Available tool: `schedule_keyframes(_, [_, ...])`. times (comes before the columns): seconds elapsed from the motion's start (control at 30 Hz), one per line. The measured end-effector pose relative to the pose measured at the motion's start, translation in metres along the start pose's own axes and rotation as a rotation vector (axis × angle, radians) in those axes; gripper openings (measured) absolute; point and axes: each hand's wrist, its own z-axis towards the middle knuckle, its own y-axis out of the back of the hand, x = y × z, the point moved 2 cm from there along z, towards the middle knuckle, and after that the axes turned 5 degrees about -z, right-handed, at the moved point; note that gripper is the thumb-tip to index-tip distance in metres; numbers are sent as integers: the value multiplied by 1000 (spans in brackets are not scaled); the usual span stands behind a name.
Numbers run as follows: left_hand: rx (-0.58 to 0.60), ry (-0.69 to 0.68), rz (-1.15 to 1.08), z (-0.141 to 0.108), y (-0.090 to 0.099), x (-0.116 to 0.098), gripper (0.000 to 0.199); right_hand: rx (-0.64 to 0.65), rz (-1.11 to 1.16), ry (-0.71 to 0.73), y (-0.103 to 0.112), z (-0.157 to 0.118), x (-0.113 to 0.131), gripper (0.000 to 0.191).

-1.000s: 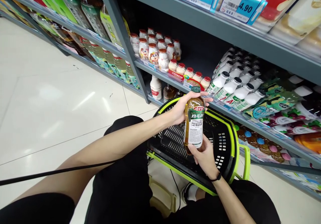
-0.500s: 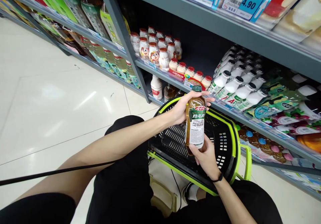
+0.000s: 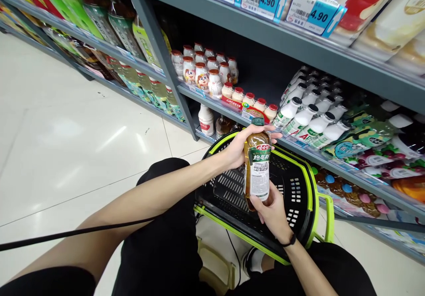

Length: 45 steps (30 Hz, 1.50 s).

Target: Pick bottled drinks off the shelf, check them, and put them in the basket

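Between my two hands is a brown drink bottle (image 3: 258, 163) with a green cap and a green-and-white label facing me. My left hand (image 3: 241, 143) wraps round its upper part from behind, fingertips showing past the right side of the neck. Lower down, my right hand (image 3: 274, 207) grips the base, with the thumb on the front near the label's bottom edge. A dark band circles my right wrist. Below the bottle stands a black shopping basket (image 3: 229, 194) with lime-green rims and a handle; the bottle and hands hide part of its inside.
Ahead runs a grey shelf unit (image 3: 219, 103) with small red-capped bottles (image 3: 202, 72) and black-capped white bottles (image 3: 303, 119). Price tags (image 3: 312, 15) line the shelf edge above. Pale floor tiles (image 3: 66, 141) lie to the left. A thin black cord (image 3: 83, 232) crosses my left arm.
The view has shifted slightly, so the shelves sit a little differently in it. Both hands keep their hold on the bottle, which has barely moved.
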Motion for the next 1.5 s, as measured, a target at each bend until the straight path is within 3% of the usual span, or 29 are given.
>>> schedule_keyframes(1.03, [5, -15, 31, 1, 1, 0, 43, 19, 4, -18, 1, -2, 0, 49])
schedule_keyframes(1.27, [3, -21, 44, 1, 1, 0, 42, 29, 14, -76, 2, -2, -1, 54])
schedule_keyframes(1.5, [11, -17, 49, 1, 0, -1, 43, 21, 23, -24, 1, -2, 3, 50])
